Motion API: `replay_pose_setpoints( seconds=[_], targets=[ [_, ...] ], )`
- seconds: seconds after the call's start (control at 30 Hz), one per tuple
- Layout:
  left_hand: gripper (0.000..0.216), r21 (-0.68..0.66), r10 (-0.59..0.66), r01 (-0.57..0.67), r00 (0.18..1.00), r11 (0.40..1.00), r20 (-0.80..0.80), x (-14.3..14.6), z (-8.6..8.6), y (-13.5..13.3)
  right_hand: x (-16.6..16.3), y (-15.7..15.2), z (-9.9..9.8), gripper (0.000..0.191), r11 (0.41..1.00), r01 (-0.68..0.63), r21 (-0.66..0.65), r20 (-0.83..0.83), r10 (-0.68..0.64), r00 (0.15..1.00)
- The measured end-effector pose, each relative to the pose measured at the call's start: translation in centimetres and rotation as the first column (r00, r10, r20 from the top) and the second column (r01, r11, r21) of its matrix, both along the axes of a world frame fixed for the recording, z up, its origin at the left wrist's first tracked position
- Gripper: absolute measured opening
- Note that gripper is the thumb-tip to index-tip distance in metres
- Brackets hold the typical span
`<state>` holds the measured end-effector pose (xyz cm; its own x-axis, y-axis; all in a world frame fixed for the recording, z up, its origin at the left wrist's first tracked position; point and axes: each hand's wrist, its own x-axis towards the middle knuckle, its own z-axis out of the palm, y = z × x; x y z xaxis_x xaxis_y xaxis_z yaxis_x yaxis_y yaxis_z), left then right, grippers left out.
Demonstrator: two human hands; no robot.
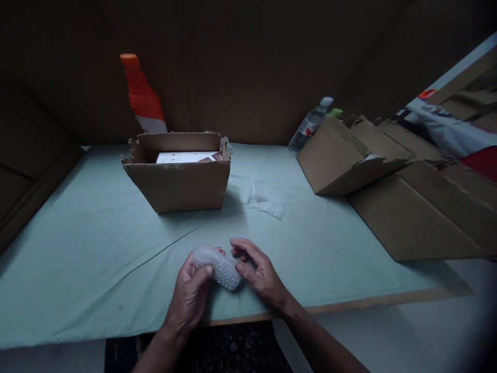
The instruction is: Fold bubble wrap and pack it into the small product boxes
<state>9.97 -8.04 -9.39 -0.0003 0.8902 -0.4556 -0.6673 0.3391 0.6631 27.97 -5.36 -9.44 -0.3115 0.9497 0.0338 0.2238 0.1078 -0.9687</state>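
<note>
My left hand (191, 293) and my right hand (259, 274) both grip a small bundle wrapped in bubble wrap (218, 267), held just above the near edge of the table with the pale green cloth (97, 243). The left thumb presses on the bundle's left end. Curled fingers of the right hand close on its right end. What is inside the wrap is hidden.
An open cardboard box (179, 173) with a white item inside stands behind the hands. A loose piece of bubble wrap (267, 198) lies to its right. Torn, flattened cardboard boxes (392, 181) fill the right side. An orange-topped bottle (143, 96) and a water bottle (310, 124) stand at the back.
</note>
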Motion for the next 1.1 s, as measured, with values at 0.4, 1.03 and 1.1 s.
replay_pose_setpoints(
  seconds=[0.4, 1.03, 1.1],
  targets=[
    [0.076, -0.025, 0.109, -0.109, 0.994, 0.994, -0.008, -0.9, 0.5, 0.7, -2.3, 0.9, 0.3, 0.027, 0.972, -0.170, -0.162, 0.057, 0.181, 0.982],
    [0.036, 0.152, -0.046, 0.108, 0.931, 0.982, -0.362, -3.6, 1.6, 2.2, -1.2, 3.2, 2.1, 0.038, 0.969, -0.044, -0.244, -0.162, 0.004, 0.987],
    [0.032, 0.221, -0.020, 0.150, 0.868, 0.964, -0.497, -4.4, 2.3, 2.7, -0.8, 3.6, 2.3, 0.040, 0.969, -0.023, -0.247, -0.178, -0.022, 0.984]
  ],
)
